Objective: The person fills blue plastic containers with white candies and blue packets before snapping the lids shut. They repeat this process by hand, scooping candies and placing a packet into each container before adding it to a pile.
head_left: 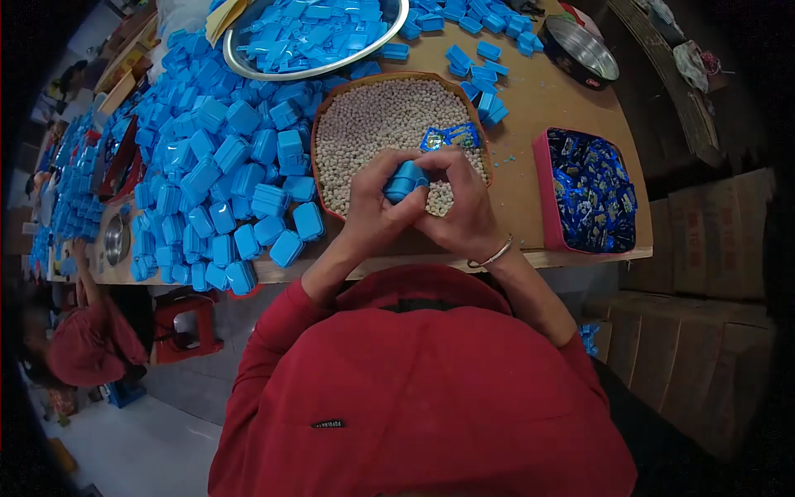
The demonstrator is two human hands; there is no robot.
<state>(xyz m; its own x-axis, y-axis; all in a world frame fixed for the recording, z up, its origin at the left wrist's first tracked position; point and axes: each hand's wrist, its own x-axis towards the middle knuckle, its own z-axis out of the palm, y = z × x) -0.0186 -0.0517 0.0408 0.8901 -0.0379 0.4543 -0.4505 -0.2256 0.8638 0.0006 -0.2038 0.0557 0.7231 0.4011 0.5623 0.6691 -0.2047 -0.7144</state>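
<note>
Both hands meet over the front of a tray of small pale round beads or pellets (373,116). Between them is a small blue plastic box (404,180), its details partly covered by fingers. My left hand (373,195) has its fingers curled round the box from the left. From the right, my right hand (464,203) presses on it with thumb and fingers; a bracelet circles that wrist. Just beyond the hands, shiny blue printed packets (451,137) lie on the pellets. A big heap of similar blue boxes (224,157) spreads to the left of the tray.
A metal basin (235,66) of blue plastic pieces stands behind the tray. At right is a pink-sided box (546,190) full of blue packets. A round metal tin (580,54) and loose blue pieces (484,70) lie farther back. Another person (91,331) sits at left; cartons (712,232) stand right.
</note>
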